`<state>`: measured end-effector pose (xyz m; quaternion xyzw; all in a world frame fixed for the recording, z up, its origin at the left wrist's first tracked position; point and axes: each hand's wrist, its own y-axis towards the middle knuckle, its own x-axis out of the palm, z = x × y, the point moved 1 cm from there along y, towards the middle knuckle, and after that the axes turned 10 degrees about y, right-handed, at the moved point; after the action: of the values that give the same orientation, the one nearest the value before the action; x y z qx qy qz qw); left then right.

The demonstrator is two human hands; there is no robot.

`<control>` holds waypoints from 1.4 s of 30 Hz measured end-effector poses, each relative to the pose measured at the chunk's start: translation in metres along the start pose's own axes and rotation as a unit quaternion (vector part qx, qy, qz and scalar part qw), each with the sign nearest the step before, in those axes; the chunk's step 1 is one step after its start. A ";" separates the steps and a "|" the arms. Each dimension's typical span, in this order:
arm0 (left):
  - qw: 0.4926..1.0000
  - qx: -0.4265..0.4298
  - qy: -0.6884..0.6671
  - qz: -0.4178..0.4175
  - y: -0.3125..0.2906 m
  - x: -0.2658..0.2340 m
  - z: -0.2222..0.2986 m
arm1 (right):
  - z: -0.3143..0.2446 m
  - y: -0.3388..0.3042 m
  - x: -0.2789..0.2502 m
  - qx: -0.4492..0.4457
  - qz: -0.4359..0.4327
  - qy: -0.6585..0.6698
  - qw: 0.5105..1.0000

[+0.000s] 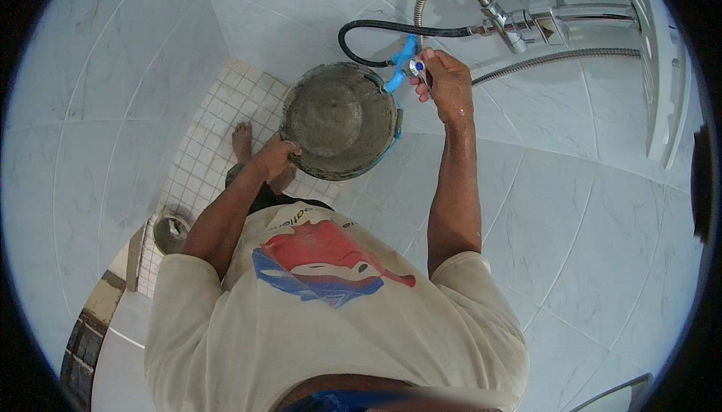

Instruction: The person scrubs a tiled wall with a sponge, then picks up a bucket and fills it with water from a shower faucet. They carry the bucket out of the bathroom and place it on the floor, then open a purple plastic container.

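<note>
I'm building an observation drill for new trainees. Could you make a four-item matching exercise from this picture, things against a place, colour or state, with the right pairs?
Things
1. Left hand
2. Right hand
3. Pipe fitting
4. Small round container

Places, colours or states
A. Bright blue
B. At the silver tap by the wall
C. On the small-tiled floor
D. Fingers at the rim of the large, grey-smeared bucket

Right pairs: 1-D, 2-B, 3-A, 4-C
</note>
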<state>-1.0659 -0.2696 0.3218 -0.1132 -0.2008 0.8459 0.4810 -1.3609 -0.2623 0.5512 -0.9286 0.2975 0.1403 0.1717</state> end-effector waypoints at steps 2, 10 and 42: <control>1.000 -0.028 0.001 -0.009 0.004 -0.001 -0.002 | 0.008 -0.002 -0.008 -0.002 -0.031 0.037 0.999; 0.966 0.057 0.250 0.000 0.011 -0.003 -0.016 | 0.010 -0.008 -0.015 -0.011 -0.066 0.132 0.989; 0.937 0.130 0.323 -0.009 0.012 -0.002 -0.033 | 0.025 -0.007 -0.018 0.084 -0.027 0.113 0.990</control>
<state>-1.0614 -0.2689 0.2874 -0.3155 0.0759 0.7781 0.5378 -1.3745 -0.2377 0.5370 -0.9286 0.3007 0.0042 0.2176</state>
